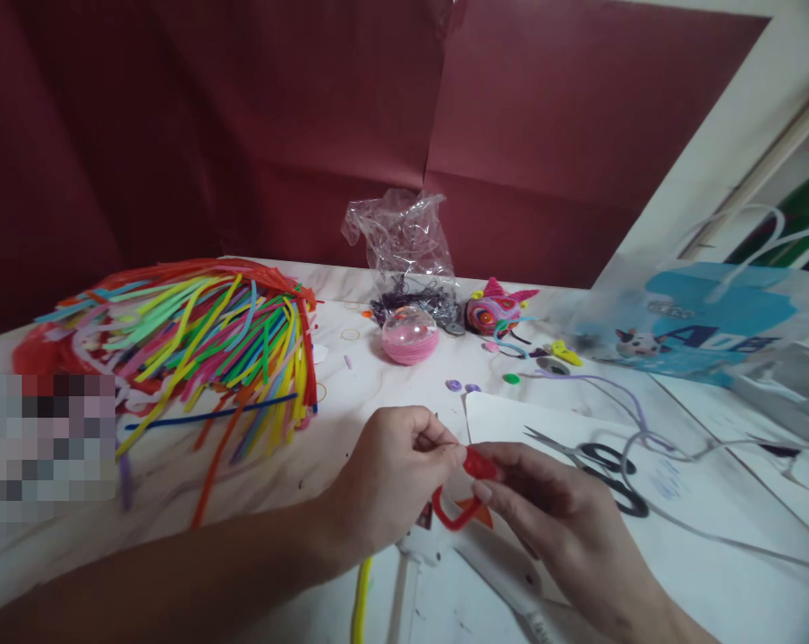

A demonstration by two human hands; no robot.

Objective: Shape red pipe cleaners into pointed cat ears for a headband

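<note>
Between my two hands is a red pipe cleaner (455,521), bent into a loop with a tighter coil at its top. My left hand (395,474) pinches its upper left end with thumb and forefinger. From the other side, my right hand (552,510) grips the coiled part between thumb and fingers. Below the loop shows a bit of orange material (483,515), partly covered. Under my hands lies a white tool with a long handle (502,572), perhaps a glue gun; its front is hidden. A yellow pipe cleaner (361,599) lies beside it.
A heap of colourful pipe cleaners (223,349) spreads at left. Behind my hands stand a pink-wrapped clear ball (410,336), a plastic bag (411,241) and a pink coiled figure (495,309). Black-handled scissors (596,470) rest on white paper at right, near a cord (706,537) and a carrier bag (686,313).
</note>
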